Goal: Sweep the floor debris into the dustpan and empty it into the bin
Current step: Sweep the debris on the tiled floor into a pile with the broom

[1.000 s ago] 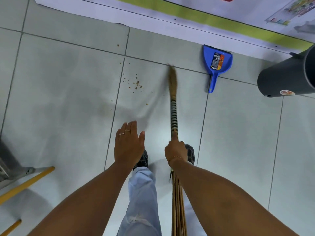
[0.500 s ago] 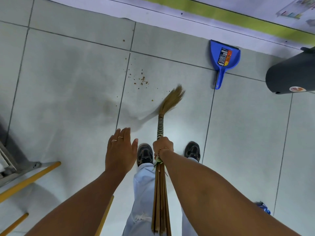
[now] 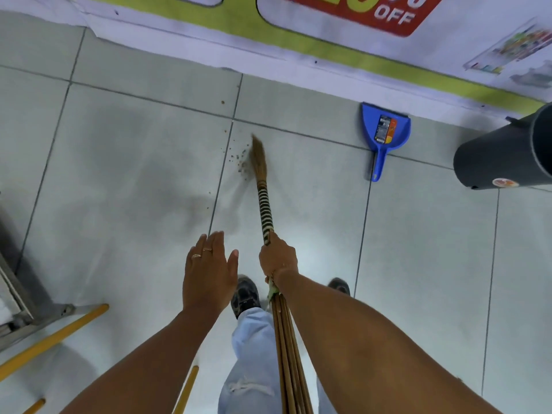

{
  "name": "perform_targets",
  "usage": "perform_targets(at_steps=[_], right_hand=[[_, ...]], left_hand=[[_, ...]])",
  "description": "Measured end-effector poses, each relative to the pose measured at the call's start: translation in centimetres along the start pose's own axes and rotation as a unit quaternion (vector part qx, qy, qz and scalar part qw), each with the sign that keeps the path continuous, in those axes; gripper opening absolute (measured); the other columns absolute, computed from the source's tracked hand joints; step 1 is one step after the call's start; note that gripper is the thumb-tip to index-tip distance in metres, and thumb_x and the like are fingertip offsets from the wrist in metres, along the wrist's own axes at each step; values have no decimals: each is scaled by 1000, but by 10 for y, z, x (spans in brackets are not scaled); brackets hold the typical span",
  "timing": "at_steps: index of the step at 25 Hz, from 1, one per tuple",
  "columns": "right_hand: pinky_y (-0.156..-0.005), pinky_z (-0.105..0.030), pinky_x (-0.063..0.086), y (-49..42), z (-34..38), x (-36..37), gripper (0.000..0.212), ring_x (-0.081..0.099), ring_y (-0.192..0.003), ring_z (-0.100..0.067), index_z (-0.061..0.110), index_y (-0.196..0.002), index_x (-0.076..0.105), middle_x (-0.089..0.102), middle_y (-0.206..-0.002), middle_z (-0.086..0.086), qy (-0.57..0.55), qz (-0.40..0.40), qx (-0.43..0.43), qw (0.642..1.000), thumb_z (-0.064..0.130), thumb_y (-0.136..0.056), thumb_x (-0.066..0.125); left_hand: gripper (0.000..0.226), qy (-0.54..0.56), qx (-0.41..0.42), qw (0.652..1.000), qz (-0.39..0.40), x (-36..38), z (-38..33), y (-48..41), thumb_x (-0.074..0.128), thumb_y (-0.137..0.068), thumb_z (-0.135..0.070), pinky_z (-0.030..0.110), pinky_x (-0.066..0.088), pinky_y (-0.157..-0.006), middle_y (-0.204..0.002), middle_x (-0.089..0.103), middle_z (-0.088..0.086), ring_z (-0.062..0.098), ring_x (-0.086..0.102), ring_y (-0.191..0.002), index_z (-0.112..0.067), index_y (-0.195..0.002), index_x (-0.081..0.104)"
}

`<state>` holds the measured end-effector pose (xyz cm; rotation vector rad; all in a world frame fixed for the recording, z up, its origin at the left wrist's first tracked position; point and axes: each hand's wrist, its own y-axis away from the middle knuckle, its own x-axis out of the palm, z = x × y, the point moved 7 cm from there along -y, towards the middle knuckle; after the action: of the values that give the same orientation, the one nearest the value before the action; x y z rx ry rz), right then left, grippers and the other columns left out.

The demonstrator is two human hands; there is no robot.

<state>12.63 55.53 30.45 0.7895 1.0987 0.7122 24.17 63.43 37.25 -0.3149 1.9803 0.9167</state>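
Note:
My right hand (image 3: pixel 277 258) is shut on a stick broom (image 3: pixel 264 201) with a black-and-white banded neck. Its brown bristle tip (image 3: pixel 258 158) reaches forward and touches a patch of small brown crumbs (image 3: pixel 240 162) on the pale tiled floor. A few stray crumbs lie farther back near the tile joint (image 3: pixel 222 102). My left hand (image 3: pixel 209 276) hovers flat and open, holding nothing, just left of the broom. A blue dustpan (image 3: pixel 385 131) lies on the floor to the right, handle pointing toward me. The dark bin (image 3: pixel 504 156) stands at the far right.
A printed banner (image 3: pixel 298 34) with a green stripe covers the floor along the far side. A metal frame (image 3: pixel 18 300) and yellow poles (image 3: pixel 53 339) lie at the lower left. My shoes (image 3: pixel 245 294) and jeans are directly below the hands.
The broom tip swung from near my feet forward and left into the crumbs. The view has tilted up, showing more of the banner.

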Motion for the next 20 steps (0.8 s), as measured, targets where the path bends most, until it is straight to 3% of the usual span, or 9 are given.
perform_targets(at_steps=[5, 9, 14, 17, 20], right_hand=[[-87, -46, 55, 17, 16, -59, 47, 64, -100, -36, 31, -146, 29, 63, -113, -18, -73, -75, -7, 994, 31, -99, 32], [-90, -39, 47, -25, 64, -120, 49, 57, -112, -35, 26, -148, 24, 58, -124, -18, 75, -74, -73, 992, 30, -100, 31], [-100, -42, 43, -117, 124, -216, 57, 50, -124, -35, 20, -150, 21, 42, -139, -16, 180, -84, -102, 975, 19, -96, 38], [-101, -40, 42, -176, 154, -269, 56, 48, -126, -35, 25, -150, 23, 47, -138, -15, 232, -87, -110, 963, 18, -95, 36], [-99, -38, 43, -225, 180, -302, 48, 50, -124, -34, 18, -144, 36, 52, -134, -15, 285, -69, -101, 951, 20, -96, 37]], left_hand=[[51, 31, 6, 999, -7, -32, -35, -23, 39, -96, -33, 41, 26, -116, -144, 44, 15, 30, 31, -139, -7, -139, 34], [50, 22, 9, 999, -25, -45, -63, -65, 40, -96, -32, 42, 28, -115, -141, 48, 17, 31, 33, -138, -6, -138, 35], [48, 34, -28, 997, -63, -56, -107, -153, 46, -94, -27, 47, 33, -111, -131, 55, 24, 37, 39, -133, 0, -134, 41], [49, 42, -69, 995, -59, -53, -127, -195, 44, -95, -27, 47, 32, -112, -131, 55, 25, 36, 37, -135, 0, -135, 39], [50, 53, -98, 992, -61, -51, -148, -236, 41, -96, -30, 45, 29, -114, -138, 50, 22, 34, 35, -137, -1, -137, 36]])
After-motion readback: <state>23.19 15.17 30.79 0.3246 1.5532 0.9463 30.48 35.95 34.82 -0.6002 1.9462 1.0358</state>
